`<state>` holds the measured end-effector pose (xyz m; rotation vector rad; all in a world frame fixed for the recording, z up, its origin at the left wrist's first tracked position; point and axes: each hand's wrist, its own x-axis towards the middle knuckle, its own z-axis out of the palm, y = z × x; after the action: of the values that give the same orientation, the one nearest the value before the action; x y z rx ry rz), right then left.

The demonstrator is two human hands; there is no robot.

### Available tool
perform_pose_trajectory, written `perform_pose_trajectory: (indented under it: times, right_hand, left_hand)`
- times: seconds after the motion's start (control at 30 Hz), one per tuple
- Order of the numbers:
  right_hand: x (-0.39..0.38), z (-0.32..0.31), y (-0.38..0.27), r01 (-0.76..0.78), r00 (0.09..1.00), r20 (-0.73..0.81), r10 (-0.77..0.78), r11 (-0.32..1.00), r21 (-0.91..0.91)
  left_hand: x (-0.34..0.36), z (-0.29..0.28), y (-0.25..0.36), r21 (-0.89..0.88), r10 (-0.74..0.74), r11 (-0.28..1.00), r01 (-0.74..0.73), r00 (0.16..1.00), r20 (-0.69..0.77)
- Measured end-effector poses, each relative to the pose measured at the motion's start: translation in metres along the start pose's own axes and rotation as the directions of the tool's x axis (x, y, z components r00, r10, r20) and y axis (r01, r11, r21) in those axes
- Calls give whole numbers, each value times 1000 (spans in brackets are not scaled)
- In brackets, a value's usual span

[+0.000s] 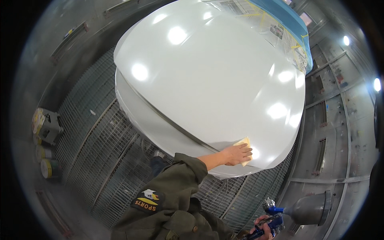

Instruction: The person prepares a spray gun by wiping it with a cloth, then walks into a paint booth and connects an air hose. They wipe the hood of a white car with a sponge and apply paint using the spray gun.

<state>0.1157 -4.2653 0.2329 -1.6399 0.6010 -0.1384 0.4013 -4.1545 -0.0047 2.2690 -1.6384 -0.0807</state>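
Observation:
My left hand (236, 155) presses a pale yellow cloth (243, 142) flat on the glossy light-coloured car panel (204, 76), near its lower right edge just above a long dark gap that runs diagonally across the bodywork. My right hand (261, 229) is low at the right, gripping a blue spray gun (274, 212) with a dark grey cup (307, 209) attached. Bright lamp reflections show on the panel. At its upper right, masking paper with yellow tape (288, 44) borders a blue covered edge (304, 32).
Metal grating (104, 160) forms the floor under and around the bodywork. Grey booth walls (352, 136) with bright lamps (346, 40) surround it. A boxy grey object (49, 125) and several cans (49, 168) stand at the left.

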Motion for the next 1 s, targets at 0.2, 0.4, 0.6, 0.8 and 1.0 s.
perform_pose_trajectory:
  times: [0.2,0.4,0.6,0.8,1.0]
  right_hand:
    - [9,56,-15,-80,996,-47,81,996,27]
    - [51,92,-29,-538,840,142,523,836,105]
    - [66,127,-4,-554,831,352,431,692,462]
    - [42,219,-60,-250,937,-197,288,948,199]
    - [34,197,-49,-495,851,-70,520,840,222]
  left_hand:
    - [-96,-30,-93,72,180,981,-182,983,22]
    - [-262,-99,-228,-39,-375,926,375,903,-209]
    - [-277,-142,-273,-87,-650,738,669,670,-358]
    - [-199,-154,-439,60,-577,735,675,670,-467]
    - [-95,-156,-433,-32,-508,842,539,770,-387]
